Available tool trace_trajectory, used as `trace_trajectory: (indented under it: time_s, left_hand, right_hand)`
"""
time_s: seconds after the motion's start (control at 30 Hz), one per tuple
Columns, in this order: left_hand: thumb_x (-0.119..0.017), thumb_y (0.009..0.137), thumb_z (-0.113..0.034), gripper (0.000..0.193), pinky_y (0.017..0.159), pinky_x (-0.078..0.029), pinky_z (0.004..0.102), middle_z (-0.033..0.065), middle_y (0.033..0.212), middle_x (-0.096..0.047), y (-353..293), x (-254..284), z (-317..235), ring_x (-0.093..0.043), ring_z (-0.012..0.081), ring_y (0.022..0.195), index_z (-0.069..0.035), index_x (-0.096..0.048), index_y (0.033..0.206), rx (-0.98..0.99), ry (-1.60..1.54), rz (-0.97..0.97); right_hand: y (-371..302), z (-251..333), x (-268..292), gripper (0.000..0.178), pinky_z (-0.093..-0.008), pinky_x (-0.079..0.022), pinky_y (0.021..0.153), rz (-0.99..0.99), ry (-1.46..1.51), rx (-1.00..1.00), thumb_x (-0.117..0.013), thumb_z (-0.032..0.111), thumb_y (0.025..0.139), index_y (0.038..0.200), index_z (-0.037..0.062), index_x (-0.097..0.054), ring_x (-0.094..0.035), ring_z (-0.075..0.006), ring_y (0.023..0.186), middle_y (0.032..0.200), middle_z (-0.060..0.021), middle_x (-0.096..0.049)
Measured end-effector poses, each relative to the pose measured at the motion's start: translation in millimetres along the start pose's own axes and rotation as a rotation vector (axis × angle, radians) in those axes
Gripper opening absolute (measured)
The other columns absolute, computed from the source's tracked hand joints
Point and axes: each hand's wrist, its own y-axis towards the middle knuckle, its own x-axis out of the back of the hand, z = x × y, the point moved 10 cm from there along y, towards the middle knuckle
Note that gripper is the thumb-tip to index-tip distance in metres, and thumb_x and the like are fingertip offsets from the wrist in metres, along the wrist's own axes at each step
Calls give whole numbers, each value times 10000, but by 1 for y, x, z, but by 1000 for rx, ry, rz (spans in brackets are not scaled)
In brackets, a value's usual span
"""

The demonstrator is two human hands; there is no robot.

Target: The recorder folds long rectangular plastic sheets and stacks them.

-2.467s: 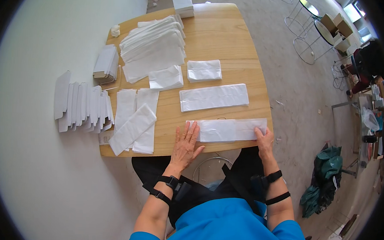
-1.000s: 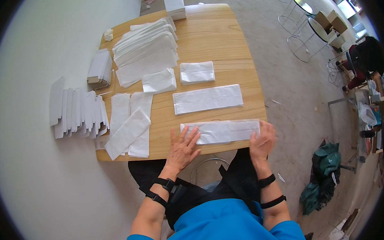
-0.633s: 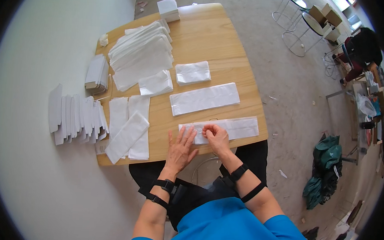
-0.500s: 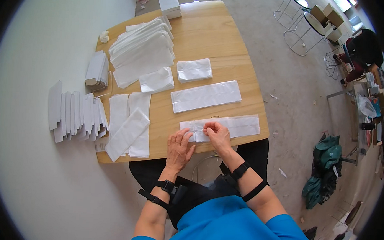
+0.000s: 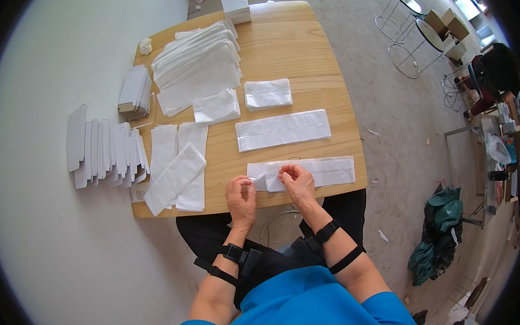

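1. One wooden table (image 5: 312, 59).
2. Two long white strips lying singly at its right: the far strip (image 5: 283, 129) and the near strip (image 5: 324, 170).
3. One small folded white piece (image 5: 267, 94).
4. Three strips at the near left (image 5: 176, 167).
5. One fanned heap of white sheets (image 5: 197, 71), too many to count.
6. Two hands: left hand (image 5: 242, 195), right hand (image 5: 297, 182).

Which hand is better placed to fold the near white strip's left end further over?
Probably the right hand: it already rests on the long white strip beside the lifted end. The left hand sits at that end's edge, better suited to steadying it.
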Motion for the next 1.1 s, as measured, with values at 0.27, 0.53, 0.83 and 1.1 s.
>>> trace_trajectory:
  time_s: [0.27,0.53,0.83,1.1]
  left_hand:
    - [-595,944,-206,245,795,-452,250,74,1014,-585,-22,1,77,-543,108,909,-4,-528,1066,428,-567,-299]
    - [-661,898,-194,254,758,-465,252,63,941,-644,-7,12,67,-571,107,832,8,-591,1035,518,-397,-267]
    - [-661,905,-196,219,731,-452,228,21,916,-640,-6,18,45,-553,74,807,-14,-619,1020,404,-601,-287]
    - [-691,828,-105,159,745,-455,295,54,872,-606,7,-1,-40,-580,187,814,-39,-645,964,-43,-21,-108]
  right_hand:
    - [-2,2,1,179,-292,-526,740,-23,-15,17,-605,118,808,928,9,-682,-681,-168,789,824,-96,-711]
    - [-11,21,-6,236,-294,-523,723,48,-173,118,-590,98,810,1002,40,-715,-653,-206,773,942,-126,-638]
    - [-12,24,-5,213,-292,-524,715,32,-146,125,-605,118,824,982,26,-714,-659,-203,775,922,-121,-644]
    - [-24,63,5,275,-258,-486,619,76,-7,17,-652,256,859,937,-3,-695,-604,-105,669,735,-37,-667]
